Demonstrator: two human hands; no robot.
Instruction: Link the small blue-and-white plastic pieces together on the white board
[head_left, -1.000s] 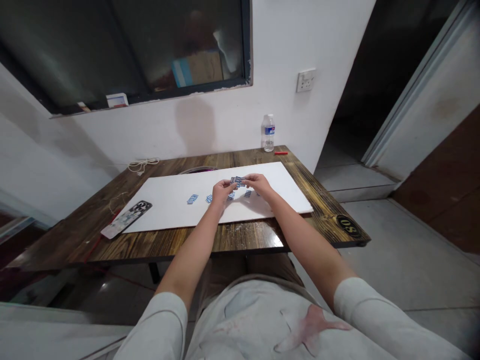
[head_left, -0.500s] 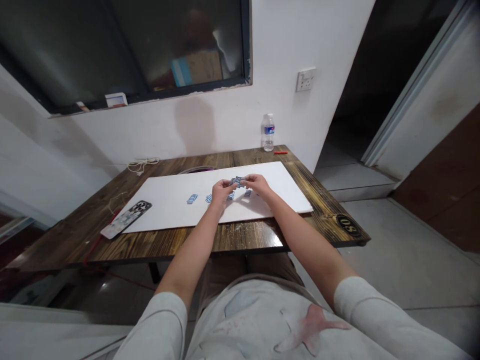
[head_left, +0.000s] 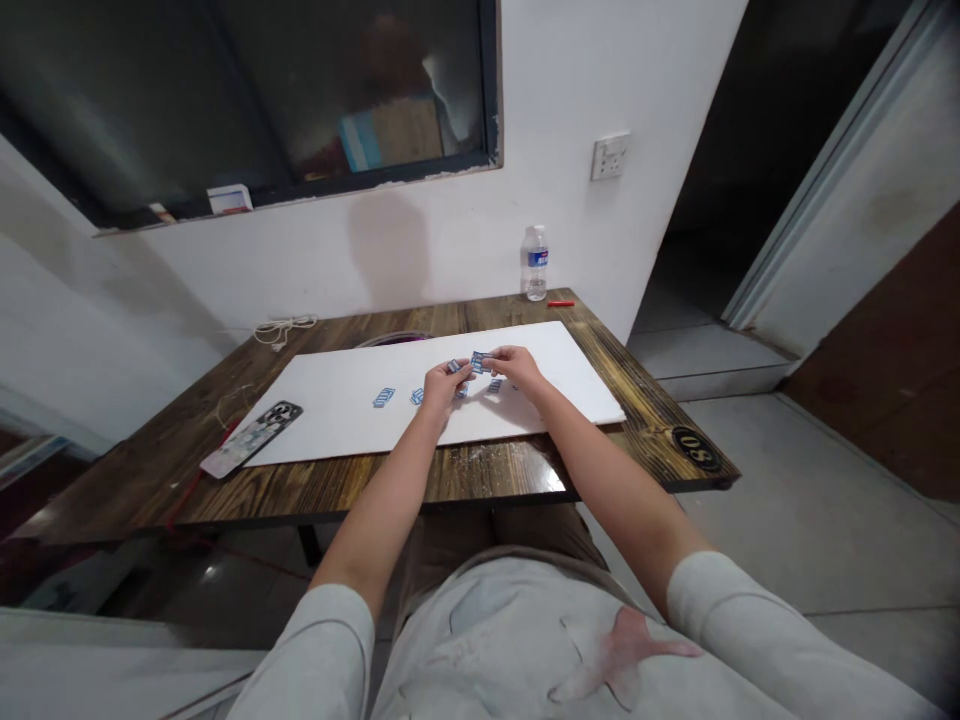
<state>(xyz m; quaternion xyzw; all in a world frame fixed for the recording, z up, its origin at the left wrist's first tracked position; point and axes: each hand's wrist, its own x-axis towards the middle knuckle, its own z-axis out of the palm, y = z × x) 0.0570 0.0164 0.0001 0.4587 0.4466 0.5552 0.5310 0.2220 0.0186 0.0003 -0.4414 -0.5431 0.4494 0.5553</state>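
My left hand [head_left: 442, 383] is closed, thumb against fingers, on small flat blue-edged cards [head_left: 453, 366]. Opposite it, my right hand [head_left: 519, 368] pinches more blue-edged cards [head_left: 478, 361] just above the white board. A narrow gap shows between the two lots, though the fingertips stay close together. On the board lie further little groups: one blue-edged pile [head_left: 384, 398] at the left, another pile [head_left: 417, 397] beside my left wrist, and one pile [head_left: 495, 386] below my right hand. A pile under my left hand is partly hidden. The cards' print is too small to read.
The white board [head_left: 330, 420] covers much of the wooden table [head_left: 360, 490]. A phone in a patterned case [head_left: 253, 438] overlaps its left corner. Toward the wall are a water bottle [head_left: 535, 264], a red pen-like stick [head_left: 561, 303] and a white cable [head_left: 283, 328].
The cards that overlapped between both hands are now parted, some in my left fingers and some in my right. The view has shifted slightly; the piles on the board have stayed put.
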